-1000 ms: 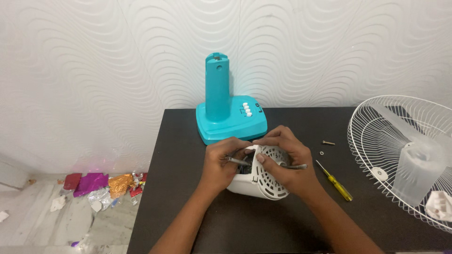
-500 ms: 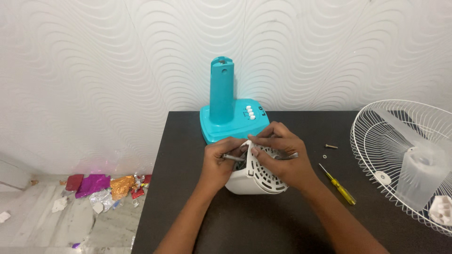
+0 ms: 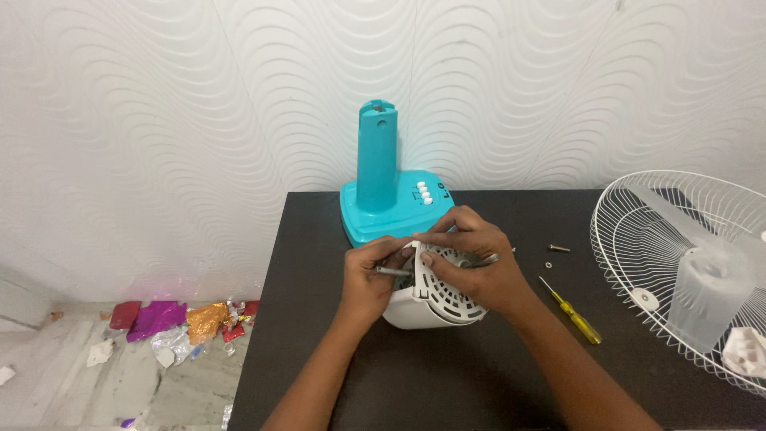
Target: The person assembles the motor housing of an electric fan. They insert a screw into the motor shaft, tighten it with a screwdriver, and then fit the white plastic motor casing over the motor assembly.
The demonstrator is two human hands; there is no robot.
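A dark table (image 3: 415, 383) stood against a white wall (image 3: 159, 120) with a raised wavy pattern. To its left the pale floor (image 3: 72, 383) showed, with crumpled foil wrappers (image 3: 171, 319) in pink, orange and silver lying near the wall.

At the back of the table stood a turquoise fan base (image 3: 388, 199) with an upright column and a row of white buttons. At the right edge lay a white wire guard (image 3: 678, 231), with a clear fan blade (image 3: 706, 299) resting on it. A yellow-handled screwdriver (image 3: 570, 311) lay just right of the hands, and beyond its tip a small screw (image 3: 558, 248) and a washer (image 3: 548, 263) lay on the tabletop.

Near the middle of the table sat a white motor cover (image 3: 431, 307) with a slotted, vented face, gripped from both sides. The left hand (image 3: 369, 279) was curled around its left side, fingers closed, with a thin metal rod (image 3: 392, 271) pinched at the fingertips. The right hand (image 3: 471, 267) lay over the top and right side, fingers bent and pressed together on the cover's rim, the thumb on the vented face
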